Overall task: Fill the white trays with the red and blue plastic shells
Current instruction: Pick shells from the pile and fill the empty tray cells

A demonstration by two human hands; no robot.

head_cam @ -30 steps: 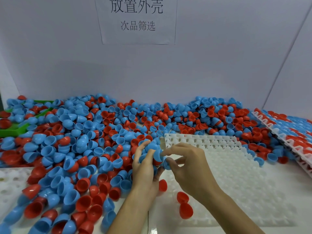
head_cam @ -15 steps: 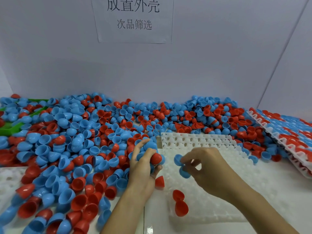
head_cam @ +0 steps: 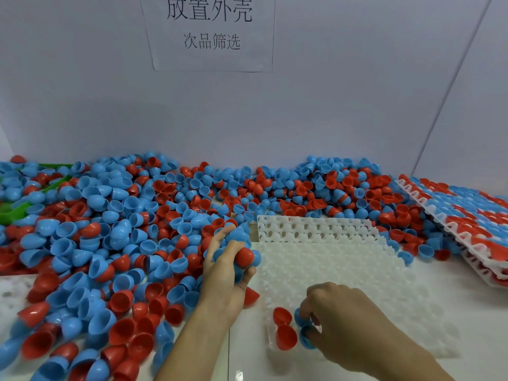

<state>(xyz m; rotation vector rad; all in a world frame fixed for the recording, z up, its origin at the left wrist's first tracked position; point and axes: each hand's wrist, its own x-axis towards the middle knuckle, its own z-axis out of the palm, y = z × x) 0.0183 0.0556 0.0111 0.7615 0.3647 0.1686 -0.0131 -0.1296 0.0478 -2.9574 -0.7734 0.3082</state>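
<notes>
Meanwhile her right hand (head_cam: 343, 323) pinches blue shells (head_cam: 305, 329) into the white tray's (head_cam: 357, 270) near-left corner; the left hand's (head_cam: 229, 266) overfull clutch of shells could spill.

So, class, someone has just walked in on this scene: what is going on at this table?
A person is filling a white plastic grid tray with shells from a big heap of red and blue plastic half-shells. The left hand holds a bunch of shells at the heap's edge. The right hand sets blue plastic shells into the tray's near-left corner, beside two red plastic shells already seated. Most of the tray is unfilled. Filled trays are stacked on the right.
</notes>
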